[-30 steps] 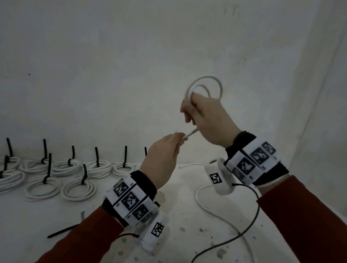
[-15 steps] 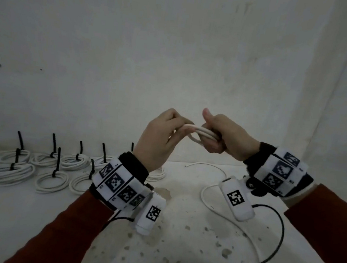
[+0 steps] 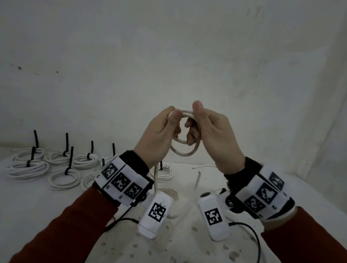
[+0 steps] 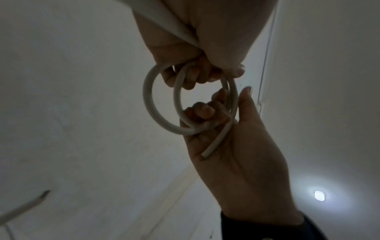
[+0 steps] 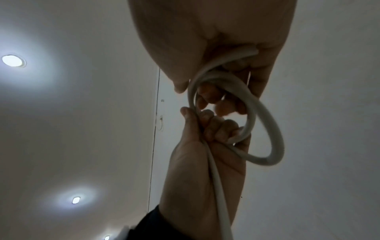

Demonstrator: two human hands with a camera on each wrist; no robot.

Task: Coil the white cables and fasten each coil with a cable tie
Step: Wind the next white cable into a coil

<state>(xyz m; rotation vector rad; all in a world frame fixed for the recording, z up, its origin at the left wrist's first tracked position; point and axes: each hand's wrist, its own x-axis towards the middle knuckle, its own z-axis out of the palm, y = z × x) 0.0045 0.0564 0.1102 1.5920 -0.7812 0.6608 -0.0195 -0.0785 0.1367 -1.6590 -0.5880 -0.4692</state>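
A white cable coil [image 3: 184, 151] of two or three small loops hangs in the air in front of me. My left hand [image 3: 170, 123] pinches its left side between thumb and fingers. The uncoiled cable tail [image 3: 155, 178] runs down from that palm toward the table. My right hand [image 3: 196, 129] grips the coil's right side, with fingers curled through the loops. In the left wrist view the coil [image 4: 160, 104] spreads into separate rings, and the cut cable end [image 4: 213, 144] lies across the right palm. The right wrist view shows the cable tail [image 5: 216, 178] passing along the left palm.
Several finished coils [image 3: 66, 176], each with a black cable tie [image 3: 70, 160] standing up, lie on the white table [image 3: 14, 212] at the left. Another tied coil [image 3: 165, 173] sits behind my left wrist. A loose white cable [image 3: 206, 166] lies at the back right. A wall stands close behind.
The right hand has lowered the coil from up high. The left hand has moved from pinching the tail to holding the coil itself, and the hands now meet at it.
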